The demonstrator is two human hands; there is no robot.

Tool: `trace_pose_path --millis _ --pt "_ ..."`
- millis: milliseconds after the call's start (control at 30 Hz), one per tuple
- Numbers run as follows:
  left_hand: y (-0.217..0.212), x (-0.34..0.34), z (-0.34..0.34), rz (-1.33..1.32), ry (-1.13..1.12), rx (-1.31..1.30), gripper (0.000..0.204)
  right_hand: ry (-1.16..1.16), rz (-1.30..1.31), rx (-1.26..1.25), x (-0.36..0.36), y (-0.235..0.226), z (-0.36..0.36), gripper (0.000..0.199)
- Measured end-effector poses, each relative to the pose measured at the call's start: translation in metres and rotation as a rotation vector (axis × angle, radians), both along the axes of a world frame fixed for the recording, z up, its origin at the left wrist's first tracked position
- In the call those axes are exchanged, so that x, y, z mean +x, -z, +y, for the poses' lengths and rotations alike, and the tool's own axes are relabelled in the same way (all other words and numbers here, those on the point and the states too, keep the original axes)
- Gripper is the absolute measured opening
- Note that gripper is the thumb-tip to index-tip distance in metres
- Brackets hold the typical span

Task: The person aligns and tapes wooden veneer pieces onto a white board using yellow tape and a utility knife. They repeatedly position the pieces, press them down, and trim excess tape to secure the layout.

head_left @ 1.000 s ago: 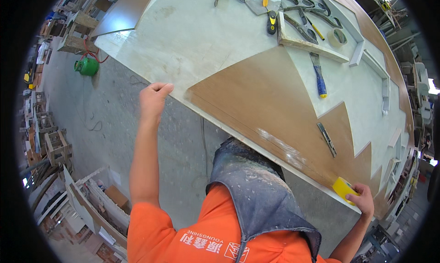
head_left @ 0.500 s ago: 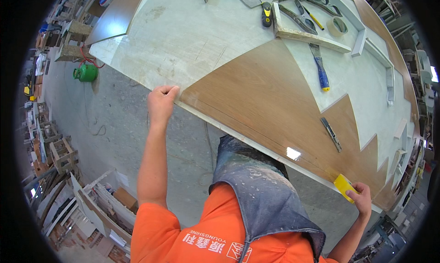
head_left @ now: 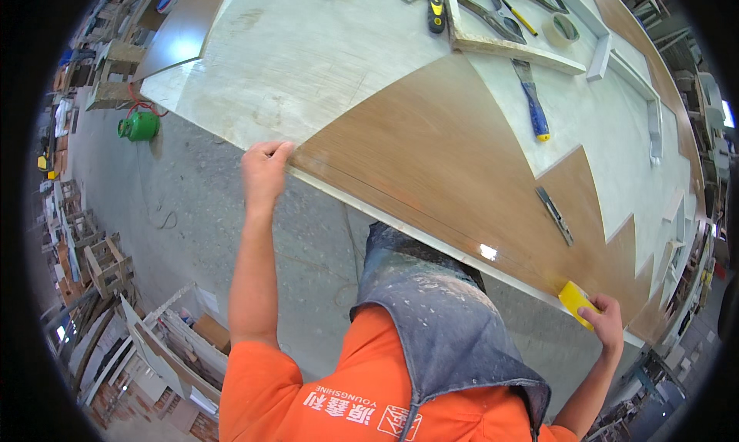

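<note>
At the near edge of the table, my left hand [head_left: 263, 174] is closed in a pinch by the left corner of a wood-grain brown panel [head_left: 431, 149]; whatever its fingertips hold is too small to make out. Farther right along that edge, my right hand [head_left: 604, 320] grips a yellow, box-shaped hand tool [head_left: 576, 303], whose exact kind I cannot tell. A thin dark line [head_left: 392, 195] runs over the panel between the two hands, near its front edge. On the panel lies a utility knife [head_left: 554, 215], to the left of and beyond my right hand.
A blue-handled scraper [head_left: 533, 107], a tape roll [head_left: 560, 30], several clamps [head_left: 493, 15] and a yellow-black handled tool [head_left: 436, 12] lie on the pale tabletop [head_left: 277, 65]. White strips [head_left: 516, 51] stand around them. A green tank [head_left: 139, 125] sits on the floor at left.
The table and everything on it have shifted slightly left and up in view. Both hands keep their places at the panel's edge, and the right hand still holds the yellow tool.
</note>
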State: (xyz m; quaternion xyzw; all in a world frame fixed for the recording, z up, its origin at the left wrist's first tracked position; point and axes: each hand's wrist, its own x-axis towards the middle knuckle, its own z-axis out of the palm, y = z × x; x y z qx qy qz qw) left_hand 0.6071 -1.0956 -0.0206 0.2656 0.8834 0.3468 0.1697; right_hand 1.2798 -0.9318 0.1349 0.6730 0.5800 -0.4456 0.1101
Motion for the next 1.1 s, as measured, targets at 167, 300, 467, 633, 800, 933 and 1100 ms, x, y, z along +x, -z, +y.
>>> trace_pose_path --millis 167,300,467,633,800,933,1100 --pt "0.003 -0.004 0.004 0.026 0.027 -0.059 0.025 -0.055 -0.110 0.033 -0.008 -0.002 -0.001 0.029" --pt "0.015 -0.011 -0.003 0.081 0.095 0.005 0.025 -0.139 -0.191 0.062 -0.020 -0.001 -0.001 0.037" --pt "0.020 -0.020 -0.012 0.078 0.087 -0.030 0.028 -0.287 -0.323 0.111 -0.047 -0.005 0.006 0.047" --pt "0.030 -0.031 -0.013 0.025 0.095 -0.034 0.031 -0.316 -0.361 0.143 -0.059 -0.003 0.003 0.050" --pt "0.022 -0.023 -0.007 0.148 0.123 -0.107 0.033 -0.407 -0.445 0.166 -0.076 0.007 0.001 0.049" --pt "0.010 -0.011 -0.005 0.344 0.178 -0.220 0.033 -0.477 -0.564 0.173 -0.101 0.022 -0.005 0.047" --pt "-0.006 0.023 0.001 0.719 0.246 -0.389 0.037 -0.482 -0.646 0.169 -0.115 0.028 -0.008 0.044"
